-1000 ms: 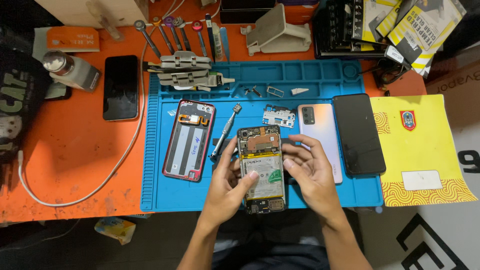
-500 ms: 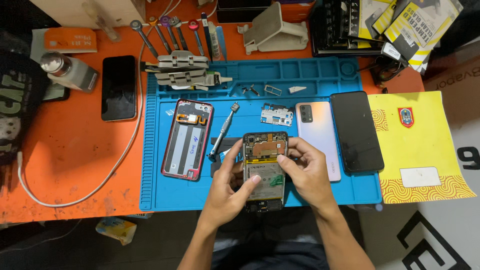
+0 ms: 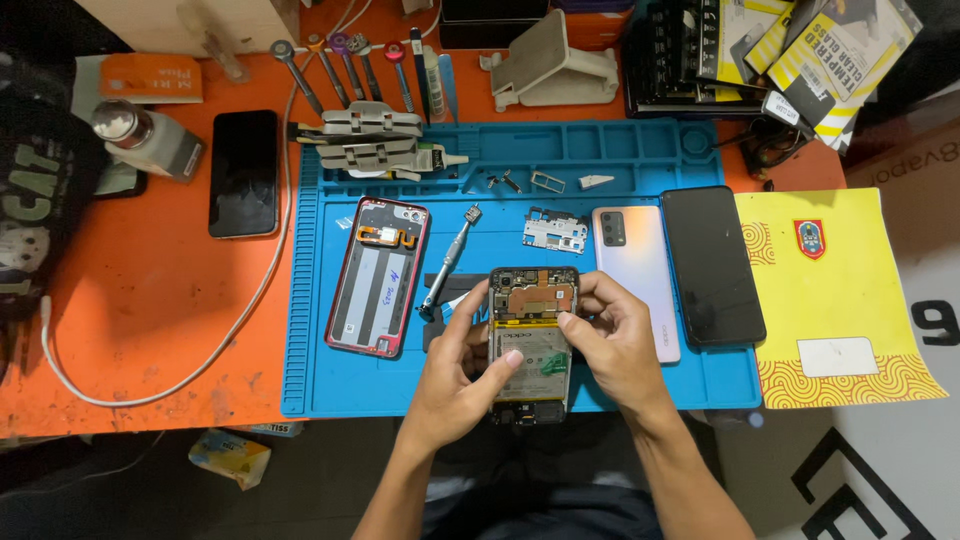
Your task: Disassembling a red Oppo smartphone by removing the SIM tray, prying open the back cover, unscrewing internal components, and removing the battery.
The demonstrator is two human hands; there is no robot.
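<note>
Since a second ago you have lifted the opened phone a little off the blue mat and drawn it toward you; the rest of the tabletop looks unchanged. Your left hand is clamped on the phone's left edge, thumb across the battery area, fingers wrapped under it. Your right hand grips the right edge, with its thumb pressed on the inner face near the middle and the index finger curled over the upper right corner. Both hands are closed on the phone, which sits upright in the view, its circuit board end away from you, above the near edge of the mat.

Just left of your left hand a screwdriver lies slanted on the mat, its tip near your fingers. Further left lies a red-rimmed phone frame, face up. Beyond the phone you hold, a small metal cover plate rests on the mat. Just right of your right hand lies a pale phone back cover, and beside it a black phone, screen dark. Another black phone lies on the orange tabletop, well left of the mat, with a white cable curving past it. A yellow envelope lies at the far right.
</note>
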